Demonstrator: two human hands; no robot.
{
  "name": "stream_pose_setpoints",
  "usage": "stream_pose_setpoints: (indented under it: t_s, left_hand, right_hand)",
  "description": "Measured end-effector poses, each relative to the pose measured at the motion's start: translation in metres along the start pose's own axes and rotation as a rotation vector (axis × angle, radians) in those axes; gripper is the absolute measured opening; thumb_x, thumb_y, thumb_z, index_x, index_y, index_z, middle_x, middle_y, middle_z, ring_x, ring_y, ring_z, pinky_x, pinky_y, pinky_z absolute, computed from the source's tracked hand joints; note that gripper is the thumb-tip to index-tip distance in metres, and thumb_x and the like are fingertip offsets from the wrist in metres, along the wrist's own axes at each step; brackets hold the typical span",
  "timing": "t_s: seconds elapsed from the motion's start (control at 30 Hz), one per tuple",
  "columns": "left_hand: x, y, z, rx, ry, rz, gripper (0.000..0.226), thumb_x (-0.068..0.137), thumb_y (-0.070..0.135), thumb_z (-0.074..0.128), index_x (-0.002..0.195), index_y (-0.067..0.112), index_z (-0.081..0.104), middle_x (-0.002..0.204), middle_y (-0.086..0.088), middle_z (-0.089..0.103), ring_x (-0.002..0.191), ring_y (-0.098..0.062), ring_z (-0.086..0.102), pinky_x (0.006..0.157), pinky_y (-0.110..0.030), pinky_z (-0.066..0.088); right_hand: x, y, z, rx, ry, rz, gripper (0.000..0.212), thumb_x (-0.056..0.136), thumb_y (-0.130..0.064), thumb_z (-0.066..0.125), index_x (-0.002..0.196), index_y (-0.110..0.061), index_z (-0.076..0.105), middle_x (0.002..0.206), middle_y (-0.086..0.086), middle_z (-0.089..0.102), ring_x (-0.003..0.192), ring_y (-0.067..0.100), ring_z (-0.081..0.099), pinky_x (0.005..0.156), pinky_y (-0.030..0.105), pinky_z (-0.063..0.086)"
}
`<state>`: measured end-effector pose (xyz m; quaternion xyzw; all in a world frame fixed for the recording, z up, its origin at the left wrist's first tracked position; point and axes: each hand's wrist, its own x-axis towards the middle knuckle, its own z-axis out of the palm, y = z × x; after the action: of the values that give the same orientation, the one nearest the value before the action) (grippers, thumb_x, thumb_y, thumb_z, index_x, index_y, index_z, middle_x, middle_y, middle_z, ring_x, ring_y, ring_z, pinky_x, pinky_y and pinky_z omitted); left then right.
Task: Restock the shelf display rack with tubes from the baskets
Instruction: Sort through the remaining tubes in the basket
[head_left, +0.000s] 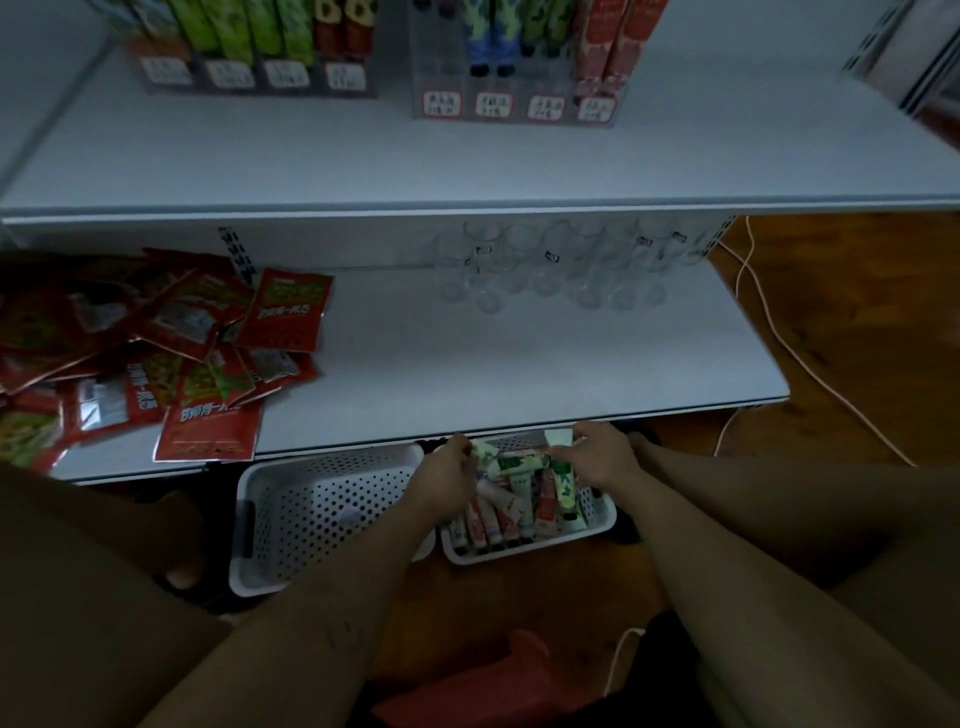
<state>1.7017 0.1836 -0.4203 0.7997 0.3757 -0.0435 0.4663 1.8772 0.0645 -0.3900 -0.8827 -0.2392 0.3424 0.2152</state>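
I see left hand and right hand seemingly pinching tubes in the basket; rack slots stand empty.

My left hand and right hand are gripping tubes that are looking like smooth, glossy plastic. The near right basket and left basket are showing matt white perforated plastic. On the left, the red packets are shining like crinkled foil. The shelf is reading as smooth matt painted metal, the far glasses as clear glass, and the floor on the right as polished wood.
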Motion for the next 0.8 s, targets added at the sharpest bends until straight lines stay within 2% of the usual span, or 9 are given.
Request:
stream_pose_setpoints:
  t_s: [0.17, 0.23, 0.33, 0.4, 0.47, 0.6, 0.67, 0.73, 0.8]
  left_hand:
    - [0.015, -0.002, 0.022, 0.105, -0.072, -0.01, 0.019, 0.097, 0.018, 0.041, 0.113, 0.014, 0.051, 0.094, -0.009, 0.06, 0.07, -0.02, 0.056, 0.06, -0.03, 0.048]
    - [0.024, -0.001, 0.03, 0.146, -0.101, -0.076, 0.027, 0.096, 0.016, 0.043, 0.121, 0.011, 0.049, 0.098, -0.013, 0.061, 0.074, -0.021, 0.055, 0.066, -0.032, 0.049]
    - [0.037, -0.004, 0.047, 0.116, -0.16, -0.133, 0.032, 0.097, 0.015, 0.043, 0.126, 0.003, 0.048, 0.086, -0.016, 0.06, 0.062, -0.02, 0.049, 0.057, -0.033, 0.043]
    - [0.046, -0.006, 0.058, 0.094, -0.212, -0.187, 0.015, 0.097, 0.009, 0.041, 0.097, 0.003, 0.055, 0.065, -0.011, 0.045, 0.05, -0.017, 0.036, 0.05, -0.033, 0.034]
    - [0.054, -0.006, 0.065, 0.05, -0.241, -0.278, 0.013, 0.097, 0.01, 0.041, 0.085, 0.015, 0.044, 0.059, -0.007, 0.033, 0.048, -0.016, 0.027, 0.047, -0.029, 0.025]
    - [0.081, -0.014, 0.073, -0.148, -0.191, -0.524, 0.025, 0.092, 0.02, 0.052, 0.069, 0.011, 0.047, 0.058, -0.011, 0.039, 0.049, -0.019, 0.034, 0.049, -0.028, 0.033]
    - [0.097, -0.02, 0.078, -0.273, -0.198, -0.606, 0.026, 0.088, 0.03, 0.059, 0.08, 0.006, 0.062, 0.077, -0.022, 0.062, 0.063, -0.029, 0.057, 0.063, -0.037, 0.054]
    - [0.108, -0.025, 0.083, -0.333, -0.186, -0.66, 0.033, 0.089, 0.04, 0.06, 0.093, 0.008, 0.063, 0.093, -0.022, 0.067, 0.083, -0.034, 0.065, 0.079, -0.043, 0.057]
    - [0.112, -0.024, 0.085, -0.396, -0.139, -0.706, 0.027, 0.091, 0.038, 0.058, 0.09, 0.011, 0.059, 0.087, -0.017, 0.064, 0.082, -0.032, 0.063, 0.075, -0.039, 0.056]
  right_hand:
    - [0.016, 0.012, 0.007, 0.052, -0.046, 0.04, 0.03, 0.087, -0.032, 0.067, 0.105, -0.008, 0.062, 0.094, 0.011, 0.063, 0.08, 0.027, 0.062, 0.074, 0.043, 0.057]
    - [0.021, 0.017, 0.01, 0.064, -0.064, 0.047, 0.05, 0.088, -0.035, 0.066, 0.13, -0.013, 0.055, 0.119, 0.011, 0.061, 0.096, 0.029, 0.062, 0.082, 0.044, 0.056]
    - [0.03, 0.024, 0.014, 0.098, -0.086, 0.078, 0.059, 0.091, -0.032, 0.063, 0.142, -0.011, 0.042, 0.133, 0.01, 0.051, 0.101, 0.029, 0.059, 0.086, 0.044, 0.054]
    - [0.039, 0.028, 0.017, 0.133, -0.097, 0.11, 0.048, 0.092, -0.03, 0.062, 0.134, -0.012, 0.049, 0.121, 0.011, 0.054, 0.097, 0.029, 0.059, 0.085, 0.045, 0.055]
    - [0.046, 0.031, 0.019, 0.157, -0.105, 0.136, 0.019, 0.091, -0.029, 0.062, 0.101, -0.014, 0.057, 0.098, 0.009, 0.055, 0.09, 0.028, 0.059, 0.083, 0.048, 0.055]
    - [0.061, 0.038, 0.025, 0.162, -0.117, 0.152, 0.021, 0.09, -0.03, 0.063, 0.084, -0.012, 0.052, 0.087, 0.007, 0.053, 0.085, 0.029, 0.058, 0.08, 0.049, 0.055]
    - [0.066, 0.039, 0.028, 0.136, -0.131, 0.148, 0.023, 0.09, -0.031, 0.063, 0.089, -0.01, 0.056, 0.089, 0.011, 0.059, 0.084, 0.029, 0.061, 0.078, 0.048, 0.056]
    - [0.07, 0.042, 0.032, 0.122, -0.154, 0.148, 0.018, 0.089, -0.03, 0.063, 0.086, -0.012, 0.059, 0.083, 0.009, 0.062, 0.081, 0.027, 0.063, 0.072, 0.042, 0.057]
    - [0.073, 0.047, 0.035, 0.135, -0.168, 0.162, 0.014, 0.089, -0.027, 0.064, 0.078, -0.022, 0.058, 0.074, -0.003, 0.058, 0.077, 0.021, 0.06, 0.059, 0.027, 0.049]
